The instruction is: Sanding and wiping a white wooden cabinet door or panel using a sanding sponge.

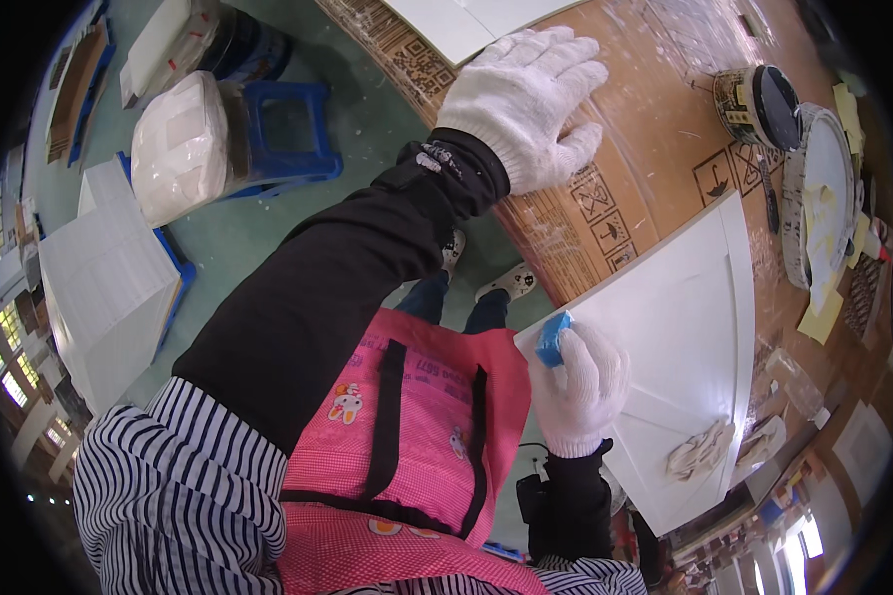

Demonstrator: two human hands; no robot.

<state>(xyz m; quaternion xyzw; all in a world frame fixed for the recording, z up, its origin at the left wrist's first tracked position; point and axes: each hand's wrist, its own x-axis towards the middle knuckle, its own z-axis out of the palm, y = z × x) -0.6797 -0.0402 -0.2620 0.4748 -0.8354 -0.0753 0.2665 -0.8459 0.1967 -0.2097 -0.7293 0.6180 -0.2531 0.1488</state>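
Observation:
My left hand (526, 109), in a white knit glove, lies palm down on the brown cardboard (655, 129) with its fingers extended. Its fingertips are just beside a white panel (466, 20) at the top edge. My right hand (587, 392), gloved the same way, grips a small blue block (554, 339) between thumb and fingers. That block is at the near left edge of a larger white panel (690, 317) with raised borders, which rests on the cardboard. The block's underside is hidden, so I cannot tell whether it touches the panel. A crumpled pale rag (700, 451) lies on this panel.
A dark-lidded can (754, 104) stands at the far right, near a round white-rimmed tray (799, 198) with yellow sheets (819, 307). Left, across the green floor, are a blue stool (293, 94), a plastic-wrapped package (179, 144) and stacked white boards (104, 288).

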